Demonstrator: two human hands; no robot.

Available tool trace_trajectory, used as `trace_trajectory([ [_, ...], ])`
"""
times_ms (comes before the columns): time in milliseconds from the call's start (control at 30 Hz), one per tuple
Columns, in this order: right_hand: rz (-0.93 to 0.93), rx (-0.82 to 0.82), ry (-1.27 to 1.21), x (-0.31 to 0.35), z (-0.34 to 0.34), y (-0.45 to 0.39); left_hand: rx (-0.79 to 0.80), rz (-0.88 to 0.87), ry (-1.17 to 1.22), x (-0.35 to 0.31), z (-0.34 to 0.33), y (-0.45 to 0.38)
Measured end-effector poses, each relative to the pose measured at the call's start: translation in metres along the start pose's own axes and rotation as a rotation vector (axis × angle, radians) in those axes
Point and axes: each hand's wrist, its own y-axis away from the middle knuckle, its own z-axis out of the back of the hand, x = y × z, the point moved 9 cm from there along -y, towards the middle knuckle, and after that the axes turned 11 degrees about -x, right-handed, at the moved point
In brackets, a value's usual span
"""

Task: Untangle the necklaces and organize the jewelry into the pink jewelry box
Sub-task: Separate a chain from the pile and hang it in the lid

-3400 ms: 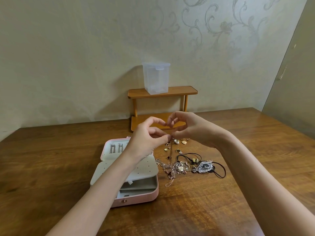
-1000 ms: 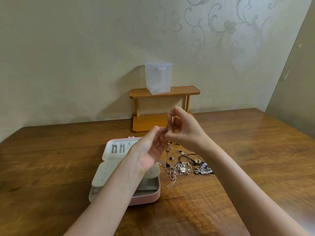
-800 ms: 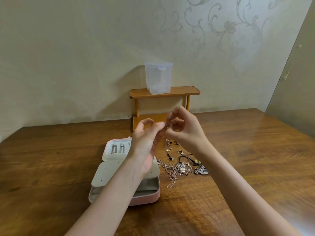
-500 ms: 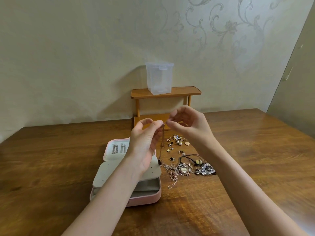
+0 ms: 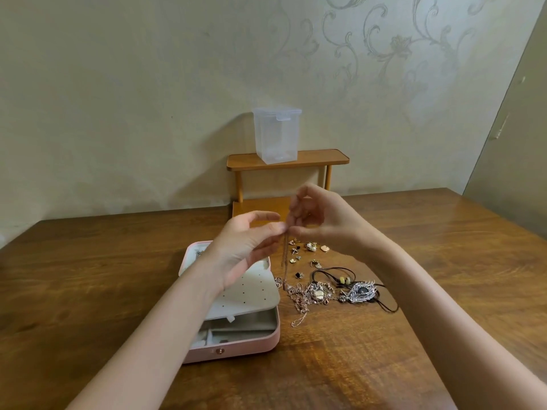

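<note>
both forearms reach forward, left hand (image 5: 245, 247) and right hand (image 5: 322, 220) raised with fingertips meeting, each pinching something thin, other fingers loosely curled.

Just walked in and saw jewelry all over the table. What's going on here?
A person is sorting jewelry. Both hands, the left hand and right hand, pinch the top of a thin chain necklace that hangs down toward the tangled necklaces on the wooden table. The pink jewelry box lies open under the left wrist. Small earrings and a black cord necklace wait beside it.
</note>
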Motion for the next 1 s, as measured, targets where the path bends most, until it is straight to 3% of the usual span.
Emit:
trace_trajectory([
  [200, 0.022, 0.158, 0.128, 0.006, -0.013, -0.006, 0.042, 0.212, 0.104, 0.017, -0.002, -0.002],
  [433, -0.12, 0.175, -0.074, -0.002, -0.01, 0.0, 0.06, 0.176, 0.25, 0.016, -0.004, -0.001],
  [533, -0.123, 0.215, -0.052, 0.0, -0.009, -0.002, 0.021, 0.128, 0.264, 0.014, 0.0, -0.001],
  [600, -0.112, 0.187, -0.016, 0.001, -0.01, -0.006, -0.045, 0.05, 0.256, 0.011, 0.002, -0.002],
  [767, -0.098, 0.053, -0.01, -0.005, -0.008, -0.006, -0.197, -0.208, -0.036, -0.003, 0.005, -0.001],
  [1000, -0.154, -0.11, -0.226, -0.02, -0.002, 0.001, -0.272, -0.205, -0.025, -0.002, 0.007, -0.001],
])
